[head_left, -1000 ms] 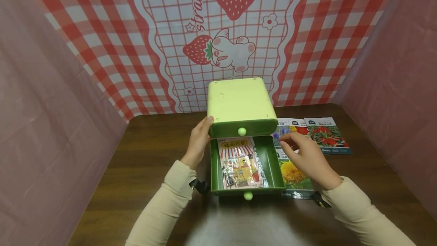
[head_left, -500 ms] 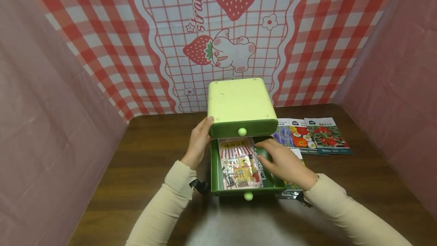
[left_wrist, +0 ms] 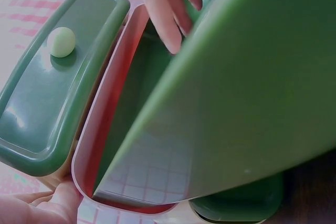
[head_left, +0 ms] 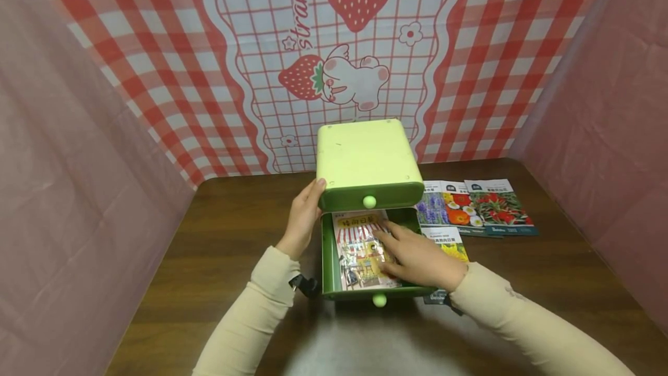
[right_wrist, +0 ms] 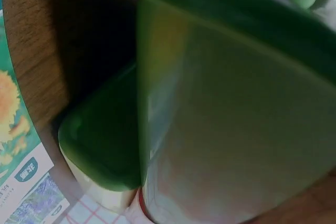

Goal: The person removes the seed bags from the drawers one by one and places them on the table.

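A small cabinet (head_left: pixel 367 152) with a light yellow-green top and green drawers stands on the table. Its lower drawer (head_left: pixel 327 260) is pulled out; the upper one is closed. My left hand (head_left: pixel 301 218) grips the cabinet's left side, thumb at the front top corner. Inside the lower drawer lies a pink illustrated seed packet (head_left: pixel 357 248) with a striped awning print. Reaching in from the right, my right hand (head_left: pixel 417 257) has its fingers extended over the packet's right part, which they cover. In the left wrist view, fingertips (left_wrist: pixel 170 38) of the right hand dip behind the drawer's wall.
Flower seed packets lie right of the cabinet: a purple-flowered one (head_left: pixel 433 205), an orange-and-white-flowered one (head_left: pixel 460 210), a red-flowered one (head_left: pixel 501 208), and a sunflower packet (head_left: pixel 453 242) partly behind my right hand. A strawberry-print cloth (head_left: pixel 240 103) hangs behind the brown table (head_left: pixel 235 231).
My right hand has moved left from above the packets on the table into the open drawer, over the pink packet. My left hand has stayed on the cabinet.
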`<move>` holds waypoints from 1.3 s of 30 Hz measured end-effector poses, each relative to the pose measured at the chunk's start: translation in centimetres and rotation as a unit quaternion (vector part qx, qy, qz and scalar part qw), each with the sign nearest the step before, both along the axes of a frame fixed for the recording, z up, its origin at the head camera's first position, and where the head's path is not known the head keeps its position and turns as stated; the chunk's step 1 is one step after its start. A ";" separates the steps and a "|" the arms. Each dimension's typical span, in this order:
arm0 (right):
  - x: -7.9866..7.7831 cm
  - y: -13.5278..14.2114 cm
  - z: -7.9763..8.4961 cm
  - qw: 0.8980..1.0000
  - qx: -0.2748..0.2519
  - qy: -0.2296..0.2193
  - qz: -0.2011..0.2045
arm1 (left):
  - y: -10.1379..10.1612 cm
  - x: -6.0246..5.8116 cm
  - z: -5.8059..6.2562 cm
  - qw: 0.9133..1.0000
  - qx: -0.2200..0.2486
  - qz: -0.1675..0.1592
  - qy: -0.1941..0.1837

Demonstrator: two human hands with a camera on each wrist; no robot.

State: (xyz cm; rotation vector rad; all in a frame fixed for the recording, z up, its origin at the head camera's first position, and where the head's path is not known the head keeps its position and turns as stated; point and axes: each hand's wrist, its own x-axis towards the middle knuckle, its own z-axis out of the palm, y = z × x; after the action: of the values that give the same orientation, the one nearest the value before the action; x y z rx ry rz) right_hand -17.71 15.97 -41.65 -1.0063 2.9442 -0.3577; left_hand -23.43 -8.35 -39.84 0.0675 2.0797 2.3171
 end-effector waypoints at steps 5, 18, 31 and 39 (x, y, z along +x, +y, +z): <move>0.1 -0.2 -0.2 0.999 0.034 0.011 -0.003 | 0.0 0.0 0.0 1.000 -0.001 -0.001 0.000; -0.1 -0.5 -0.4 0.999 0.045 0.013 0.007 | 0.0 -0.1 -0.2 1.000 0.007 -0.005 0.002; -0.1 -0.9 -0.6 0.999 -0.021 -0.037 0.021 | 0.0 -0.2 -0.2 1.000 -0.002 0.002 0.000; -0.1 -1.1 -0.6 0.996 -0.056 -0.075 0.012 | 0.0 -0.1 -0.2 1.000 0.000 -0.003 0.004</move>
State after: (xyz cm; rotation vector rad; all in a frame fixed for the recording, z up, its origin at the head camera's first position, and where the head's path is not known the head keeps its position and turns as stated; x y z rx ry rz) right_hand -17.85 14.86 -42.23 -0.9798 2.8031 -0.5776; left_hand -23.48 -8.40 -40.02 0.0827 2.0798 2.3172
